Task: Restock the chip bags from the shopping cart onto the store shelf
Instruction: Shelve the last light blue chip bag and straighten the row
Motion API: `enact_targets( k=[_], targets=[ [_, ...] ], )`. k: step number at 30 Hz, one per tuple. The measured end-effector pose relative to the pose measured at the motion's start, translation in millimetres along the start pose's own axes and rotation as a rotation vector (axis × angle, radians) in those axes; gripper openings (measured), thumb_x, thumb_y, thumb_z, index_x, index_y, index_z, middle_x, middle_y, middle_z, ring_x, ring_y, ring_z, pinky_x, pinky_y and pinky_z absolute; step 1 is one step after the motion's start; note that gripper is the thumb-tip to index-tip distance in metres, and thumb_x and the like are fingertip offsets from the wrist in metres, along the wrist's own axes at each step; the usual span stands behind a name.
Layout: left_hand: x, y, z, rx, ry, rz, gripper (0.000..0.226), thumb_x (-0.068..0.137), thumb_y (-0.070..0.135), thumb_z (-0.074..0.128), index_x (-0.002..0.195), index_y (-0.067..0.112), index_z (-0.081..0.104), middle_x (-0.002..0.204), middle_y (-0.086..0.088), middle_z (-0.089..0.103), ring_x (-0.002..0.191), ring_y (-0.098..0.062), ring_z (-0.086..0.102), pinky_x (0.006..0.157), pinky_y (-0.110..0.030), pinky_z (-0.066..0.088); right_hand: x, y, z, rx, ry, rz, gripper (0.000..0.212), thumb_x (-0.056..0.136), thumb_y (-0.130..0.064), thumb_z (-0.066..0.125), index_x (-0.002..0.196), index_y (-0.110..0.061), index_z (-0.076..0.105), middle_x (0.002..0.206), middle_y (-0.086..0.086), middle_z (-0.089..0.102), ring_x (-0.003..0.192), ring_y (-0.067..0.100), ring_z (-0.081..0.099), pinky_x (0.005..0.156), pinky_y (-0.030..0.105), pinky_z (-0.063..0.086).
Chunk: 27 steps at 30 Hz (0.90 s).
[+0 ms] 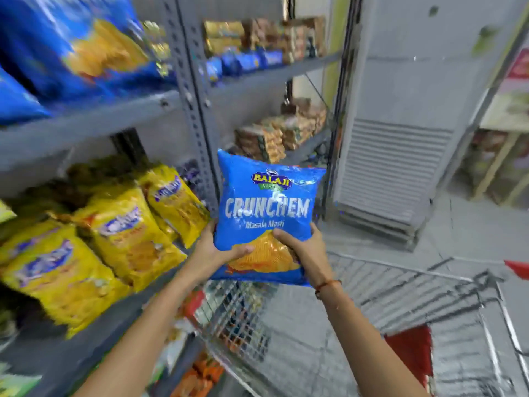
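Single head-worn wide-angle view, looking forward and down, close over both forearms. Shelf (86,121) filling the left of frame, wire cart (372,296) at lower right, edges blurred.

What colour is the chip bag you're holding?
Bright blue Crunchem chip bag, seen in the head view.

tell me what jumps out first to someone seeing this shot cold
The bright blue Crunchem chip bag at centre, held upright by its lower corners in the left hand and right hand. Next, the yellow snack bags leaning on the grey shelf at lower left, with matching blue bags on the shelf above. The wire shopping cart sits under the hands at lower right.
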<state>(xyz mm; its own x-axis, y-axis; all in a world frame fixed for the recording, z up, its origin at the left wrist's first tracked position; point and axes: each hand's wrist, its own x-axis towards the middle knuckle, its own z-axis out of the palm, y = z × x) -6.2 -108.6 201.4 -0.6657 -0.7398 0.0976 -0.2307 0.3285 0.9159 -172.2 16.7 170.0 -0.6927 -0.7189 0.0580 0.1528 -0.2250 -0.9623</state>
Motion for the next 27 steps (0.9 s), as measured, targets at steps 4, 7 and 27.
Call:
enact_targets(
  k=[4, 7, 27],
  targets=[
    [-25.1, 56.0, -73.0, -0.005, 0.190, 0.140, 0.083, 0.041, 0.052, 0.084, 0.112, 0.032, 0.047, 0.108, 0.017, 0.061, 0.093, 0.008, 0.057, 0.069, -0.008, 0.047, 0.3, -65.9, 71.8, 0.020, -0.119, -0.160, 0.048, 0.056, -0.020, 0.088, 0.099, -0.018, 0.066, 0.089, -0.005, 0.078, 0.083, 0.011, 0.073, 0.070, 0.023, 0.057],
    [-56.2, 88.6, -127.2, 0.051, 0.362, 0.229, 0.086, 0.037, 0.059, 0.077, 0.114, 0.032, 0.049, 0.109, 0.017, 0.062, 0.094, 0.008, 0.058, 0.075, -0.013, 0.047, -12.8, -110.3, 127.1, 0.077, -0.271, -0.231, 0.049, 0.048, -0.026, 0.086, 0.092, -0.020, 0.068, 0.085, -0.009, 0.078, 0.079, 0.009, 0.073, 0.065, 0.019, 0.056],
    [-228.9, 166.8, -366.3, 0.108, 0.941, 0.291, 0.078, 0.037, 0.053, 0.084, 0.106, 0.037, 0.052, 0.111, 0.011, 0.065, 0.101, -0.008, 0.063, 0.077, -0.026, 0.055, -100.1, -219.0, 426.5, 0.081, -0.863, -0.349, 0.091, 0.048, -0.040, 0.089, 0.127, -0.016, 0.051, 0.122, -0.001, 0.064, 0.105, 0.010, 0.064, 0.082, 0.030, 0.059]
  ],
)
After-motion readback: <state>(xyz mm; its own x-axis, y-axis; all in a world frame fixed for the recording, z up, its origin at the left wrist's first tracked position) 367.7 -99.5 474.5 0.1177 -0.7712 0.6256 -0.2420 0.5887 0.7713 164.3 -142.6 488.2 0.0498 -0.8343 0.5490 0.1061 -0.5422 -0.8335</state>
